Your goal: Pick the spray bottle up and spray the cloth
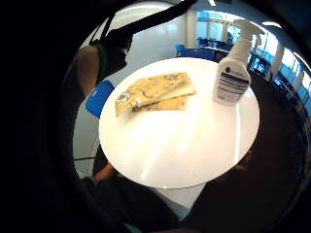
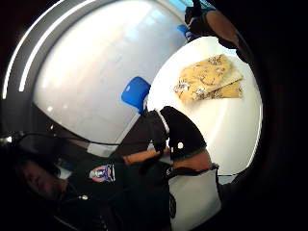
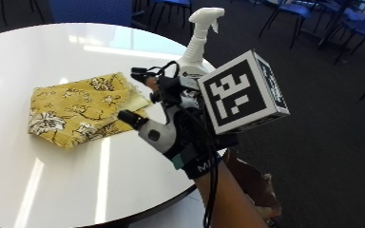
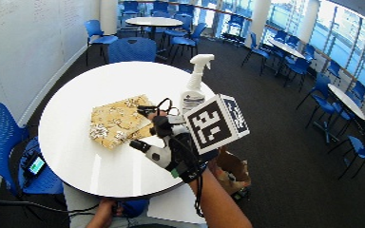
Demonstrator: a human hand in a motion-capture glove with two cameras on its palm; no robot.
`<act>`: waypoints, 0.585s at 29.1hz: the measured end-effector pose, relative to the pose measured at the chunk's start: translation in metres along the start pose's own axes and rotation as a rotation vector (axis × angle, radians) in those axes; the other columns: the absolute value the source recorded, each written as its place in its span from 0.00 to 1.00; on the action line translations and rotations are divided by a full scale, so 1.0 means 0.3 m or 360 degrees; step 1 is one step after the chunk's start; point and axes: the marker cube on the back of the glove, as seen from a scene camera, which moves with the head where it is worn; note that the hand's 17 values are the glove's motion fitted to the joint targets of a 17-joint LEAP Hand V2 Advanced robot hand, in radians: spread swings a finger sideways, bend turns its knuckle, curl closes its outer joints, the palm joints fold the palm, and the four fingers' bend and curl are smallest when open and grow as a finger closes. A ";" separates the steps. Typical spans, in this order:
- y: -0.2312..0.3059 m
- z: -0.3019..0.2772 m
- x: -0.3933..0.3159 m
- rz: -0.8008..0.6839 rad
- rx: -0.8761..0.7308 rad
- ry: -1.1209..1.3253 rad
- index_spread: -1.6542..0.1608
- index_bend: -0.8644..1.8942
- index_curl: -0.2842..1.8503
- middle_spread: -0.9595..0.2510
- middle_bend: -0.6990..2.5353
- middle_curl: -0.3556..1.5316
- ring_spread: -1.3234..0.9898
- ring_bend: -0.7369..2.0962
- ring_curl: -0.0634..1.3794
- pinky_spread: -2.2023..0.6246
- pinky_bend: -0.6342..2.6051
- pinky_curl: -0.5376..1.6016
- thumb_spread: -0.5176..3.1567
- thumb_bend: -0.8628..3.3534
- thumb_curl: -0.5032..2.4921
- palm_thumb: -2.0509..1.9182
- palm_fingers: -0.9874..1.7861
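While the outside view half-hides the spray bottle (image 3: 198,47), the palm view shows it whole—hands (image 3: 170,126) open, above the table (image 3: 56,180).

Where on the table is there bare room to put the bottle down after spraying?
Bare white table runs from the folded yellow cloth to the near edge, and across the far side behind it. It is crowded between the cloth and spray bottle, where the gloved right hand hovers.

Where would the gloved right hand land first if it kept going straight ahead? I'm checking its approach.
Probably the spray bottle: the right hand hangs short of it, with the cloth off to one side. Depth is unclear.
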 end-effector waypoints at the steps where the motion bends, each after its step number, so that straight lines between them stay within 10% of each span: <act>1: -0.011 -0.006 0.017 0.0028 0.0037 -0.0009 0.68 0.36 0.25 0.75 0.29 0.33 0.55 0.40 0.22 0.85 0.26 0.37 0.44 0.23 0.24 0.64 0.62; 17: -0.152 -0.053 0.339 0.0586 0.0468 -0.0071 0.71 0.34 0.25 0.74 0.31 0.37 0.54 0.40 0.26 0.82 0.25 0.39 0.45 0.22 0.26 0.67 0.63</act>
